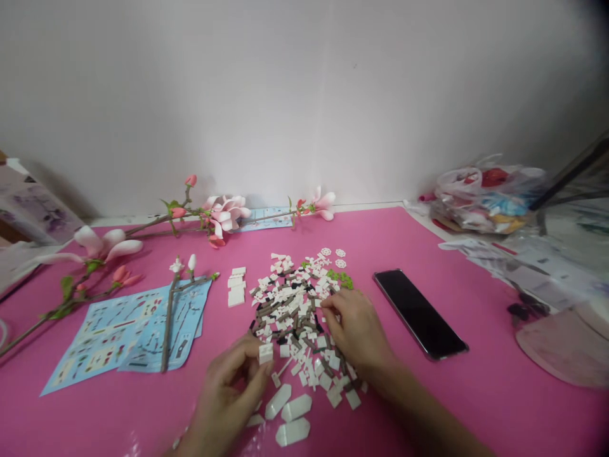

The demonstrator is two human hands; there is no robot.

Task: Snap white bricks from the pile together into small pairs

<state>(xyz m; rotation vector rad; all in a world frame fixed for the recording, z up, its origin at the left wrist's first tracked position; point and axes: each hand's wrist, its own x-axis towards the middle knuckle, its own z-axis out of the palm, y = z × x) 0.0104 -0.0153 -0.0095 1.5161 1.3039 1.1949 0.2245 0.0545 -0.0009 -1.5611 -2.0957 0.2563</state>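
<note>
My left hand pinches a small white building brick between thumb and forefinger, just in front of the pile. At the right side of the loose brick pile, my right hand has its thumb and forefinger brought together among the pieces. Whatever lies between those fingertips is too small to make out. White, grey-brown, black and a few green pieces make up the pile. Several long white pointed plates lie nearest me, beside the left hand. White bricks are grouped left of the pile.
Blue instruction sheets lie at left under a brick-built twig. Artificial pink magnolia branches stretch along the back and left. A black phone rests at right. Plastic bags and clear packaging crowd the right edge.
</note>
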